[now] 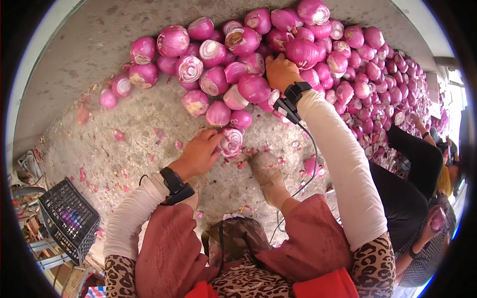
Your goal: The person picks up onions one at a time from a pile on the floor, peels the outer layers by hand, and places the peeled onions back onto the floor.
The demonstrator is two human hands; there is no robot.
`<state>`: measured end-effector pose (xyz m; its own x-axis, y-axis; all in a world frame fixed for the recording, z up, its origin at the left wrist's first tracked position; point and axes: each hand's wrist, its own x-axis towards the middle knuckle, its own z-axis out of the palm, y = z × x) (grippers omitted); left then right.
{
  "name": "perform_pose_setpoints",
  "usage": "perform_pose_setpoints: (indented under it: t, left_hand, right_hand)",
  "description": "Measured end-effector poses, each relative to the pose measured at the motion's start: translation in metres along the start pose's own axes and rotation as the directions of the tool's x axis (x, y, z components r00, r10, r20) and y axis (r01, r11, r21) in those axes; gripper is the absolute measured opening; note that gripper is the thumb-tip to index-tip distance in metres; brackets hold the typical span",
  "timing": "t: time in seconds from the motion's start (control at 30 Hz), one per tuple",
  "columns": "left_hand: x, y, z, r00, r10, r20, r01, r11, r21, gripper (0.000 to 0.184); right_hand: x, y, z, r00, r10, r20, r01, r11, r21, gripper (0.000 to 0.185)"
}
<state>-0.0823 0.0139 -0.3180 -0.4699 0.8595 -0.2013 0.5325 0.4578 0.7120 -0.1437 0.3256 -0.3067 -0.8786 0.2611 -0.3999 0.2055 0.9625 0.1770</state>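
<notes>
My left hand [201, 153] is at the lower edge of the heap of peeled purple onions, its fingers against a cut onion [231, 141] that shows pale rings. Whether the fingers grip it or only touch it is not clear. Farther up and to the right, my right hand [282, 73] reaches in among the onions, beside a large glossy onion [301, 53]. Its fingertips are partly hidden between the bulbs. Both wrists wear black devices, and a cable hangs from the right one.
The onion heap [372, 74] stretches to the right along the wall. A black plastic crate [69, 221] stands at the lower left. Onion skins litter the concrete floor [124, 129]. At the right, a co-worker's hand [433, 226] holds an onion; another person's arm reaches toward the heap.
</notes>
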Motion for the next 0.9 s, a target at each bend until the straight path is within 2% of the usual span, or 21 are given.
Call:
perform_pose_setpoints:
  t: [0.13, 0.2, 0.3, 0.5, 0.63, 0.7, 0.73, 0.77, 0.83, 0.87, 0.9]
  left_hand:
    - [-0.002, 0.001, 0.000, 1.000, 0.007, -0.027, -0.007, 1.000, -0.016, 0.047]
    - [-0.002, 0.000, 0.002, 1.000, 0.001, -0.023, -0.002, 1.000, -0.020, 0.046]
    - [-0.003, -0.001, 0.001, 1.000, 0.005, -0.029, -0.006, 1.000, -0.025, 0.046]
    - [-0.005, -0.002, -0.001, 0.999, 0.015, -0.049, -0.018, 0.998, -0.058, 0.045]
    - [-0.004, -0.003, -0.001, 0.997, 0.017, -0.070, -0.027, 0.990, -0.138, 0.044]
    - [-0.003, -0.003, -0.001, 0.998, 0.022, -0.060, -0.029, 0.993, -0.114, 0.043]
    - [-0.001, -0.004, -0.001, 0.998, 0.021, -0.058, -0.026, 0.996, -0.088, 0.043]
    - [0.001, -0.003, -0.001, 0.998, 0.029, -0.057, -0.034, 0.996, -0.087, 0.043]
    - [0.002, -0.001, -0.001, 0.999, -0.006, -0.051, 0.001, 0.994, -0.110, 0.042]
    - [0.003, 0.000, -0.001, 0.999, 0.000, -0.047, -0.005, 0.994, -0.109, 0.042]
    - [0.003, 0.001, -0.001, 0.998, -0.003, -0.056, -0.003, 0.995, -0.103, 0.042]
  right_hand:
    - [0.004, 0.000, -0.008, 0.998, 0.024, 0.050, -0.027, 0.998, 0.063, 0.034]
    - [0.008, -0.002, -0.006, 0.993, 0.088, 0.074, -0.095, 0.989, 0.111, 0.035]
    - [0.010, -0.004, 0.000, 0.990, 0.135, 0.030, -0.137, 0.987, 0.081, 0.040]
    - [-0.015, 0.006, -0.012, 0.997, 0.068, -0.031, -0.066, 0.995, 0.073, 0.046]
    - [-0.040, 0.019, -0.023, 0.993, 0.072, -0.098, -0.049, 0.975, 0.216, 0.060]
    - [-0.047, 0.035, -0.015, 0.897, 0.062, -0.437, 0.191, 0.838, 0.512, 0.069]
    - [-0.047, 0.043, -0.009, 0.870, 0.054, -0.491, 0.297, 0.736, 0.608, 0.076]
    - [-0.049, 0.049, -0.007, 0.868, 0.060, -0.492, 0.293, 0.739, 0.607, 0.076]
    - [-0.056, 0.058, 0.002, 0.928, 0.077, -0.364, 0.332, 0.268, 0.904, 0.073]
    - [-0.073, 0.054, -0.016, 0.985, 0.020, -0.172, 0.172, 0.015, 0.985, 0.063]
    - [-0.078, 0.051, -0.014, 0.985, 0.027, -0.172, 0.171, 0.015, 0.985, 0.063]
